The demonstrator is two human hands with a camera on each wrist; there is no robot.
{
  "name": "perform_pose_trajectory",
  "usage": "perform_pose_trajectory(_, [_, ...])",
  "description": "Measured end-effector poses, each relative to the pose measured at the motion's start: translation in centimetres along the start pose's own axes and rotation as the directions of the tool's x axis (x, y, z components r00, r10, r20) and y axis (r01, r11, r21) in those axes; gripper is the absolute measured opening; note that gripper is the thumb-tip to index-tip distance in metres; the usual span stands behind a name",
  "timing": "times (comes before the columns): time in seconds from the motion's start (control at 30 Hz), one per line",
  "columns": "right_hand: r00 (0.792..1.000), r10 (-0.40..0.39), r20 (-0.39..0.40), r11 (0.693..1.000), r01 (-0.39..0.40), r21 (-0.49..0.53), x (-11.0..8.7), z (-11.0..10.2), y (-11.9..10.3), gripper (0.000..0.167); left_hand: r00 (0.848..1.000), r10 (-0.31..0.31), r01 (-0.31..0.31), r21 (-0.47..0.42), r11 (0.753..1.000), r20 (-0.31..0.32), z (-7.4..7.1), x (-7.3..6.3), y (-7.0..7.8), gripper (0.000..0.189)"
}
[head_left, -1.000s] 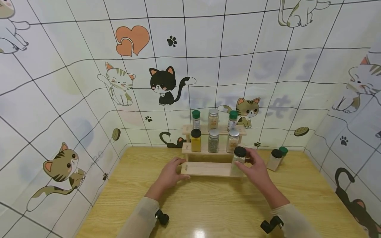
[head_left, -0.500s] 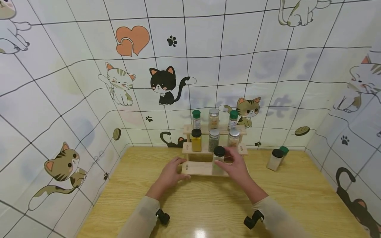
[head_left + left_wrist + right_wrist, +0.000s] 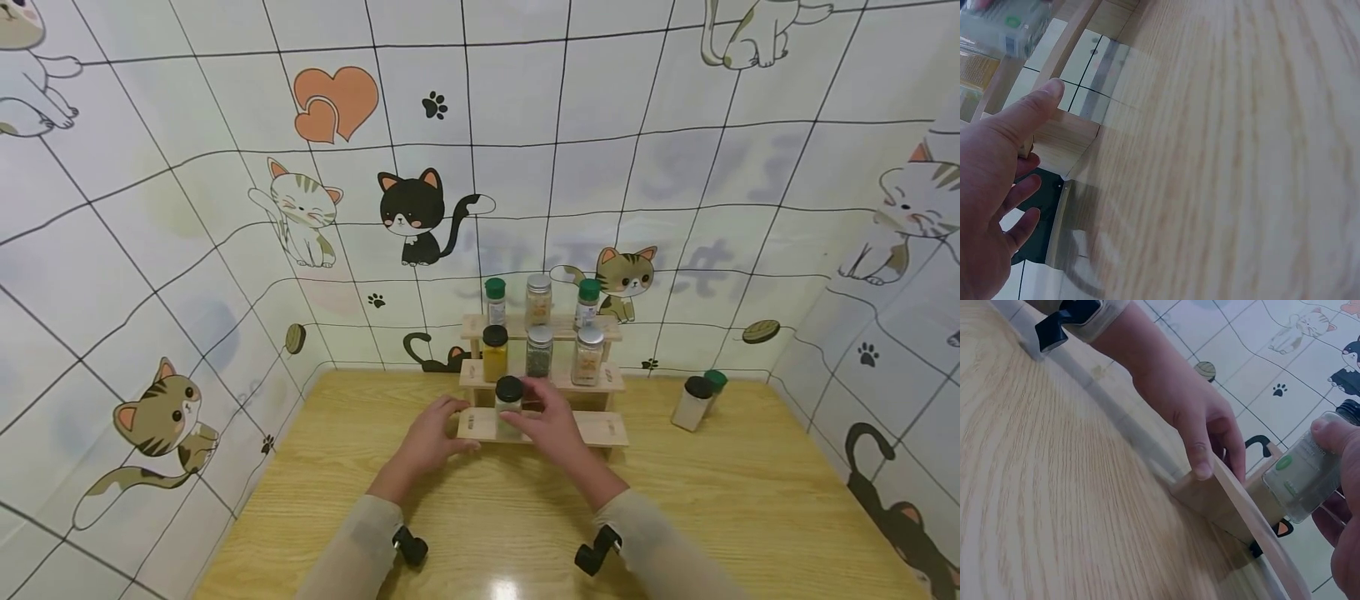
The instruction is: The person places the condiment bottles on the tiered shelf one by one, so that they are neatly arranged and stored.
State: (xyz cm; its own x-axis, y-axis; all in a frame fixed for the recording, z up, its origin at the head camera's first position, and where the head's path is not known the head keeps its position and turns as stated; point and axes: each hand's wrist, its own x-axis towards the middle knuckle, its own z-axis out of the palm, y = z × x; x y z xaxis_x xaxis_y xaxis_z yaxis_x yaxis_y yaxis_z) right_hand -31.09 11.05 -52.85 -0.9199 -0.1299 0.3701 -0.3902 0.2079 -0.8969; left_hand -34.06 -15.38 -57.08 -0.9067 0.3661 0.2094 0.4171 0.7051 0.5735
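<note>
My right hand (image 3: 555,423) holds a clear glass spice jar (image 3: 509,402) with a black lid, thumb in front and fingers behind, over the left part of the rack's lowest step. In the right wrist view the jar (image 3: 1307,467) is tilted, and its base appears just above the step's edge. My left hand (image 3: 429,436) grips the left end of the wooden tiered spice rack (image 3: 592,427); in the left wrist view the thumb (image 3: 1038,106) lies on one side of the board, the fingers on the other. Several jars, including a yellow one (image 3: 495,358), stand on the two upper steps.
At the table's right, a black-lidded jar (image 3: 692,404) of pale contents stands beside a green-lidded jar (image 3: 716,383). Behind the rack rises a wall covering (image 3: 517,183) printed with cats and grid lines. The wooden table (image 3: 480,508) spreads in front of the rack.
My right hand has carried the black-lidded jar leftward along the lowest step, from its right end to its left part. The left hand has stayed at the rack's left end.
</note>
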Motion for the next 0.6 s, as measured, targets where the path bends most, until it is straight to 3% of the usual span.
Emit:
perform_pose_trajectory(0.27, [1.0,0.01,0.01,0.999,-0.01,0.031,0.5,2.0,0.6,0.056,1.0,-0.01,0.01,-0.005,1.0,0.006,0.1,0.0,-0.2,0.076])
perform_pose_trajectory(0.6, [0.999,0.008,0.032,0.999,-0.009,0.041,0.6,3.0,1.5,0.059,1.0,0.015,-0.016,-0.007,1.0,-0.01,0.0,0.0,-0.1,0.073])
